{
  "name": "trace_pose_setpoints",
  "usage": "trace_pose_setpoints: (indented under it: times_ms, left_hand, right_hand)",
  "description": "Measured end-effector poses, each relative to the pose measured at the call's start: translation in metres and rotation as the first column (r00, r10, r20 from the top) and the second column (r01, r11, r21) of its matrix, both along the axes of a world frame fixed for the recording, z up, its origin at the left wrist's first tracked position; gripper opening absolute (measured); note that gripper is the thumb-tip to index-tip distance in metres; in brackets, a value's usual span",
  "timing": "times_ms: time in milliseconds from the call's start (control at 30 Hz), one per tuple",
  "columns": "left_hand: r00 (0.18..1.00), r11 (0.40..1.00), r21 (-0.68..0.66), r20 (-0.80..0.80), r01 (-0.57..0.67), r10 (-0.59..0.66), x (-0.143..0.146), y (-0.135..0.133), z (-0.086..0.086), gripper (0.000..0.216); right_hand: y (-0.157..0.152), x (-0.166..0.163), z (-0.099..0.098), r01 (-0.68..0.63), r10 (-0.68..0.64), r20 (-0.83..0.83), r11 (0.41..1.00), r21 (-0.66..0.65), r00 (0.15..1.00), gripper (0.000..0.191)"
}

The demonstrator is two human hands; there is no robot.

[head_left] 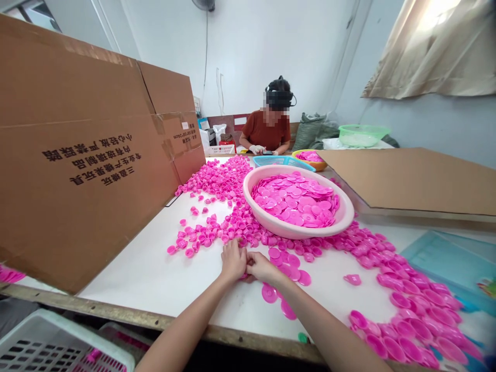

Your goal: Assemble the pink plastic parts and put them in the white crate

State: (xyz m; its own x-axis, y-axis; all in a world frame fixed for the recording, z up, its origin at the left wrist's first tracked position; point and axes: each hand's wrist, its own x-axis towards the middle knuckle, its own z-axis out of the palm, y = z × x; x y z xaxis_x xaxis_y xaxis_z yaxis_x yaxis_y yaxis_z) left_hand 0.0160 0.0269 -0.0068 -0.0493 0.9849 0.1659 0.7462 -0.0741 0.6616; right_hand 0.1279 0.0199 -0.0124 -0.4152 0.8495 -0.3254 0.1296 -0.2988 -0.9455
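Observation:
My left hand (pixel 233 261) and my right hand (pixel 260 266) meet over the white tabletop, fingers curled and closed. A sliver of pink shows beneath them, but my fingers hide what they hold. Small pink toy cups (pixel 211 230) lie loose just beyond my left hand, whose knuckles come close to the nearest ones. Flat pink discs (pixel 290 271) are scattered beside my right hand and forearm. Beyond them stands a pale pink basin (pixel 298 232) heaped with more pink discs (pixel 294 201).
A large cardboard box (pixel 89 155) walls off the left side. Larger pink cups (pixel 411 310) spread along the right, near a flat cardboard sheet (pixel 418 178). A blue basket (pixel 282 163) sits behind the basin. Across the table sits a person (pixel 267 129) wearing a headset.

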Motion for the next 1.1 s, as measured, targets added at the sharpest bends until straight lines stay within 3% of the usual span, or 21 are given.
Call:
trace_pose_setpoints:
  times_ms: [67,167,300,433,567,800,1000,1100]
  left_hand:
    - [0.997,1.0,0.007,-0.073,-0.027,0.027,0.005,-0.001,-0.003,0.029]
    - [0.992,0.999,-0.007,-0.12,-0.041,0.039,0.005,-0.004,-0.006,0.029]
    - [0.99,1.0,0.011,-0.136,-0.029,0.03,0.005,-0.007,-0.005,0.03]
    - [0.992,0.991,0.126,-0.111,-0.043,0.058,0.009,-0.013,0.001,0.026]
    - [0.996,0.982,0.191,-0.09,0.013,0.005,0.011,-0.018,0.006,0.021]
    - [0.969,0.995,0.058,0.237,-0.085,0.069,-0.009,-0.032,0.017,0.042]
    - [0.998,0.988,0.148,0.03,-0.054,0.05,-0.021,-0.06,0.029,0.039]
    - [0.999,0.984,0.173,-0.034,-0.03,0.037,-0.021,-0.061,0.032,0.037]
  right_hand:
    - [0.003,0.004,-0.001,-0.037,0.032,-0.074,0.997,-0.063,0.997,0.012]
    - [0.006,0.006,-0.003,-0.037,0.037,-0.014,0.997,-0.071,0.999,0.014]
    - [0.008,0.003,-0.004,-0.031,0.03,0.095,0.999,0.01,0.995,0.021]
    - [0.004,0.002,-0.002,-0.037,0.025,0.133,0.995,0.089,0.991,0.02]
    - [-0.002,0.004,-0.001,-0.003,-0.037,0.157,0.97,0.243,0.987,0.016]
    - [-0.022,-0.001,0.023,0.114,-0.073,-0.117,0.909,0.401,0.99,0.011]
    - [-0.037,-0.008,0.031,0.01,0.053,-0.2,0.954,0.3,0.978,0.029]
    - [-0.038,-0.01,0.032,0.035,0.044,-0.28,0.962,0.271,0.959,0.031]
